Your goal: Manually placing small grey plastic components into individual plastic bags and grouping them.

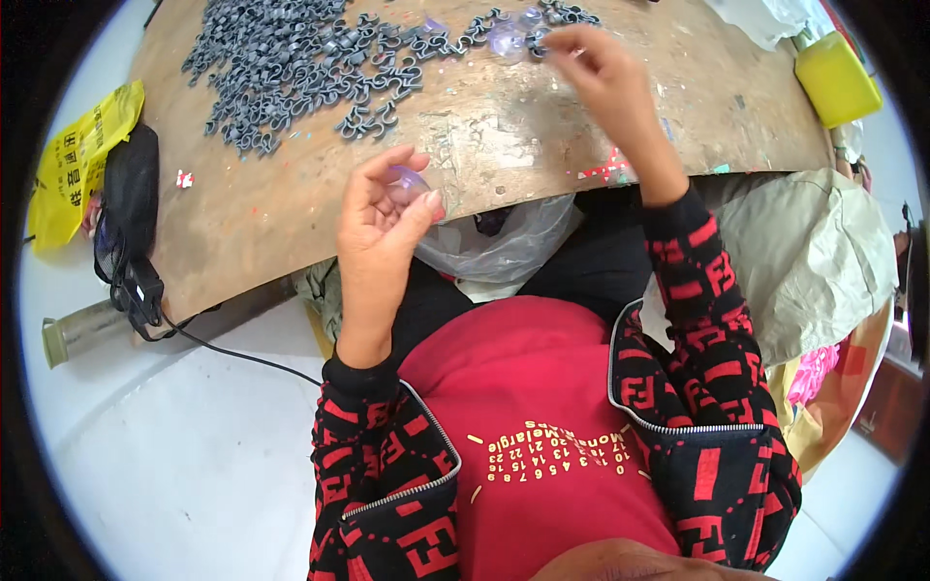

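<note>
My left hand (pixel 378 198) is raised over the near edge of the table. Its fingers and thumb close around a clear purple dome-shaped piece (pixel 411 181) that looks like a suction cup. Farther off and to the right, my right hand (pixel 605 73) reaches over the table with bent fingers. Its fingertips are right beside a dark grey plastic clip (pixel 536 43); whether they grip anything is hidden. Another clear purple cup (pixel 506 41) lies just left of those fingertips. A large heap of grey curved clips (pixel 281 77) spreads over the far left of the table.
The worn wooden table (pixel 504 126) has a curved near edge. Below it, a translucent plastic bag (pixel 499 247) hangs at my lap. A yellow bag (pixel 82 165) and a black pouch with a cable (pixel 131 194) are at the left; a yellow-green container (pixel 838 79) stands at the right.
</note>
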Available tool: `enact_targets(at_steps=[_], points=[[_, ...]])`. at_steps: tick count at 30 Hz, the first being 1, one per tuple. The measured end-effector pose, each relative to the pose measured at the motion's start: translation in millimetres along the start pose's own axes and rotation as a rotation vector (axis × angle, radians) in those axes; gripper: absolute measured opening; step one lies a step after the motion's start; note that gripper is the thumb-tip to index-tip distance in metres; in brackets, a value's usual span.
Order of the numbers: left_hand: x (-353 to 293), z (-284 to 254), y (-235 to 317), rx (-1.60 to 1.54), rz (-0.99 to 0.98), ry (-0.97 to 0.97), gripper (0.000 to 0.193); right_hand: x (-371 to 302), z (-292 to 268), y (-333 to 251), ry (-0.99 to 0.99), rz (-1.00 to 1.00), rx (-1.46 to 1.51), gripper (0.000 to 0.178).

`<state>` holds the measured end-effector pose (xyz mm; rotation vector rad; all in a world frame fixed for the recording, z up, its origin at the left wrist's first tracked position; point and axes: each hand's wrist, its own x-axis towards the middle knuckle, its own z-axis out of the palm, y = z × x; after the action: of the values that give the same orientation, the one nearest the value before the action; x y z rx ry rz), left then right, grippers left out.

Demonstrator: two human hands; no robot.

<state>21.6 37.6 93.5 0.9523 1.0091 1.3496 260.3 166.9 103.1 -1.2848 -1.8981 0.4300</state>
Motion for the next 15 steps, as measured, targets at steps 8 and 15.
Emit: enact_targets(at_steps=[8,15], points=[[-4.8,-9.3,4.0,-0.105,-0.094,0.045,0.026,25.2,-7.6,78.5,-0.084,-0.149,-0.340,0.021],[3.0,-15.4,-9.3,-0.603,-0.234,-0.145,0.021,0.3,-13.0,72.0,-0.075,-0.032,-0.277,0.021]])
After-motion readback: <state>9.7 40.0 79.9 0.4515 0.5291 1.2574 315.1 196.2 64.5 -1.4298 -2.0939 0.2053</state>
